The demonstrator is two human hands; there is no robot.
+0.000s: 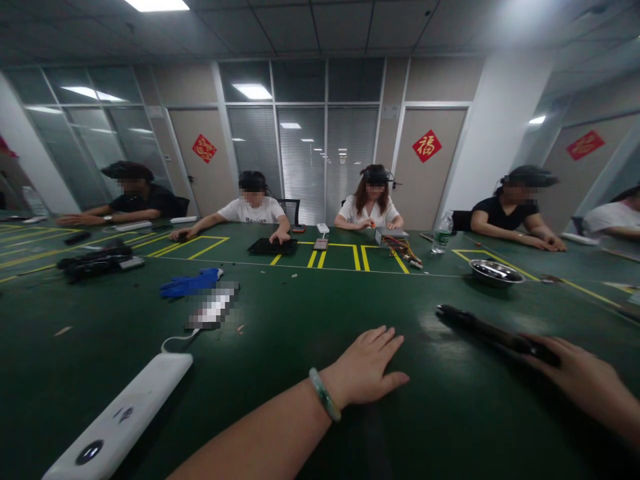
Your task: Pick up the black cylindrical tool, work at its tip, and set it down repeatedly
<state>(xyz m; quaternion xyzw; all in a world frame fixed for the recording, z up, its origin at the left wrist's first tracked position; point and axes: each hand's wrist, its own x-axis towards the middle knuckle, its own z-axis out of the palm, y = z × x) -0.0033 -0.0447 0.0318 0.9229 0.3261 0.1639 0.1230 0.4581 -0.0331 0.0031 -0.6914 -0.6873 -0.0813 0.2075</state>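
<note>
My left hand lies palm down over the green table, fingers stretched out and holding nothing. A pale green bangle circles its wrist. On the right, my right hand is closed on the near end of a long, dark object. This object is slim and slants away to the left; its exact kind cannot be made out. The fingers' far side is hidden behind it.
At the left lie a white power bank, a cabled phone, a blue glove and a black bundle. A steel bowl and a water bottle stand farther right. Several people sit opposite, one beside a metal box with wires.
</note>
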